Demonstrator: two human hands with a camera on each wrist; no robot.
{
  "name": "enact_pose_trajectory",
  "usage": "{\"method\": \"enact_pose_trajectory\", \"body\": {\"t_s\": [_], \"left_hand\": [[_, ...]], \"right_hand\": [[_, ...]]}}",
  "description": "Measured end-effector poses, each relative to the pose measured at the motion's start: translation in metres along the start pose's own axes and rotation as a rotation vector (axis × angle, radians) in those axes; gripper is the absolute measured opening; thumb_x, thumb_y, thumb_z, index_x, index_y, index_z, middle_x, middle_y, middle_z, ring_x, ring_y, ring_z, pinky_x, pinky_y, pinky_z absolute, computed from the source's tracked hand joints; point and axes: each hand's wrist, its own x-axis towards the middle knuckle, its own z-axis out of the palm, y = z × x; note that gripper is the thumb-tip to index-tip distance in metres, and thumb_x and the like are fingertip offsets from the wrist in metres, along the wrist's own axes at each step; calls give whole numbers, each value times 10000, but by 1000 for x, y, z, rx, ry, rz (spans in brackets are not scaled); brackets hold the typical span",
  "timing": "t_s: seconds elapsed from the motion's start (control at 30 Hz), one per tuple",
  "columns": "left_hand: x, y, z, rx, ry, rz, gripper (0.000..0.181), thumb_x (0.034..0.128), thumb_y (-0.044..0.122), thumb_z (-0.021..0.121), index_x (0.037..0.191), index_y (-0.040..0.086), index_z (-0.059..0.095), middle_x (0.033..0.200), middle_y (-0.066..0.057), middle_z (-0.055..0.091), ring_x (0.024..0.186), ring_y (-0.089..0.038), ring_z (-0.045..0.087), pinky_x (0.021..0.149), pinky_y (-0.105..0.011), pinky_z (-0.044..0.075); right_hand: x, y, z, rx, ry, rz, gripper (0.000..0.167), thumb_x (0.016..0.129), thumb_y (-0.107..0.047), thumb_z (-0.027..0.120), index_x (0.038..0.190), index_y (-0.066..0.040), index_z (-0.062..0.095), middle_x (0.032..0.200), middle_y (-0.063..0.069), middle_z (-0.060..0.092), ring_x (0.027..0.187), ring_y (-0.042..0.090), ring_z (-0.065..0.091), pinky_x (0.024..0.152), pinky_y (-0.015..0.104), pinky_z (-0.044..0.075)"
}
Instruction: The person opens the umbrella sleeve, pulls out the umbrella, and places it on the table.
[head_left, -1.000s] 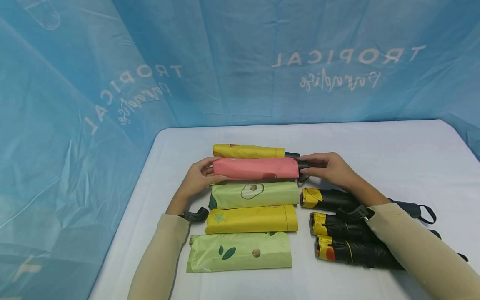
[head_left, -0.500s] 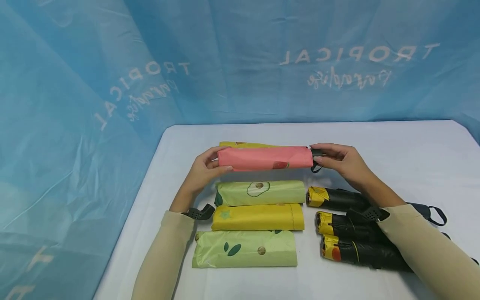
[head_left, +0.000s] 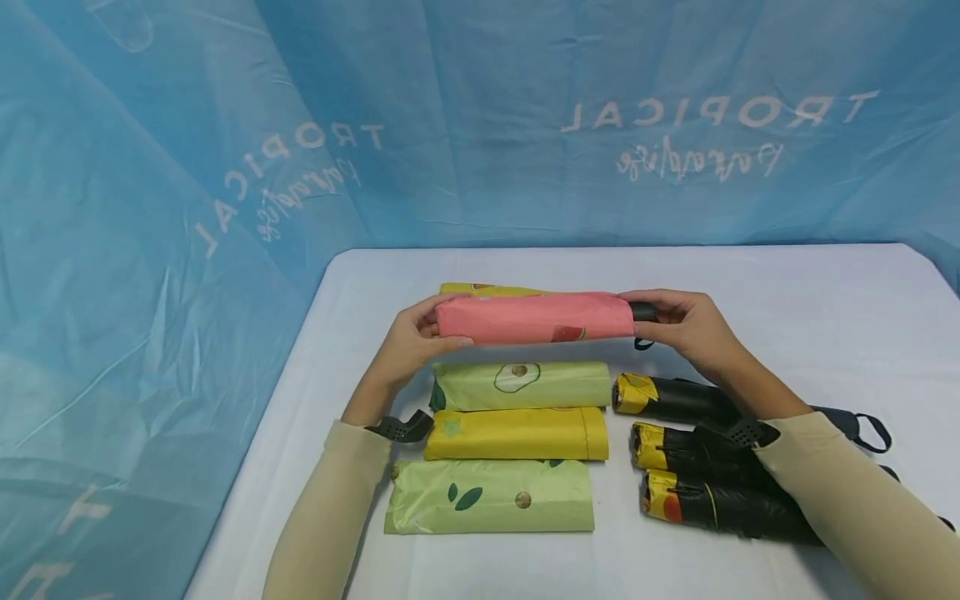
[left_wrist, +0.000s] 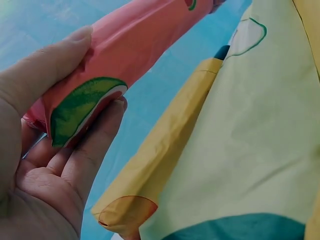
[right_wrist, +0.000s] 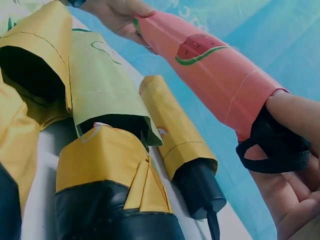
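Both partly curled, left hand point(head_left: 405, 346) and right hand point(head_left: 693, 329) pinch opposite ends of the pink cover point(head_left: 517, 318), long axis roughly parallel to the far edge of the table point(head_left: 787, 317).

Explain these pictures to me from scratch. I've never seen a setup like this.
There is no machine here: the work is done by a person's bare left hand and right hand. The wide picture comes from a camera worn on the head, looking forward and down. The two close ones come from cameras worn on the wrists, one for each hand.

On the white table, nearest first, lie a leaf-print green cover, a yellow cover and an avocado-print green cover. Farthest back is a yellow-wrapped roll. To the right lie three black rolls with yellow ends, probably folded umbrellas.

The hands hold a pink watermelon-print roll above the table: the left hand grips one end, the right hand the end where a black handle pokes out.
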Motion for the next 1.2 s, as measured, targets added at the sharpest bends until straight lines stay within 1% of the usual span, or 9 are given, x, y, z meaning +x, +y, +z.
{"method": "enact_pose_trajectory", "body": {"t_s": [0.07,0.2,0.33,0.5,0.67,0.77,0.9,1.03,1.2], "left_hand": [[0,1,0,8,-1,0,637,870,1,804,1452,35,548,1302,-211,609,1126,-302,668,876,-363,589],[-2,4,1,34,-4,-4,608,870,13,809,1428,24,566,1271,-195,625,1098,-294,677,863,-359,593],[-4,7,0,45,1,-6,598,857,43,831,1403,27,588,1248,-184,639,1065,-293,687,838,-353,599],[-4,8,-1,37,6,-1,584,852,37,833,1388,20,600,1231,-177,650,1044,-282,695,825,-343,601],[-3,8,-1,44,-7,10,573,857,24,825,1385,24,603,1244,-173,648,1046,-280,693,835,-348,600],[-3,10,-2,47,-11,13,573,852,30,831,1380,27,608,1254,-175,640,1042,-280,687,838,-350,600],[-4,12,-2,58,-11,16,571,844,30,838,1368,20,613,1260,-180,633,1036,-277,677,838,-339,598],[-4,11,-3,75,-26,5,571,847,32,836,1371,34,610,1268,-172,630,1036,-276,670,836,-331,596],[-2,8,-1,82,-47,-13,577,853,36,833,1381,50,602,1281,-171,626,1056,-285,671,834,-343,598]], "right_hand": [[-1,-1,0,-3,2,7,388,944,-52,740,1318,16,667,1162,-10,739,907,183,705,678,304,568],[-4,-2,-1,-21,8,16,379,944,-71,746,1309,5,679,1149,-25,744,901,194,708,673,323,575],[-7,-4,-1,-22,6,3,383,946,-70,743,1316,2,676,1171,-23,739,915,189,703,665,352,568],[-11,-6,-1,-14,29,-7,394,938,-47,745,1322,7,672,1177,-21,738,899,209,713,668,333,577],[-14,-9,-3,-15,50,3,396,939,-45,744,1324,6,670,1179,-31,736,890,186,710,667,315,576],[-16,-10,-5,0,67,10,394,932,-40,750,1316,9,675,1164,-34,741,894,171,711,668,287,572],[-17,-9,-9,47,74,9,396,925,-21,753,1311,21,675,1170,-30,741,917,161,710,678,269,573],[-18,-8,-12,60,71,8,394,929,-11,744,1314,27,669,1171,-24,738,908,163,710,679,268,575],[-22,-7,-16,43,98,33,379,933,-17,741,1304,26,676,1152,-28,738,884,164,705,664,281,561]]}}
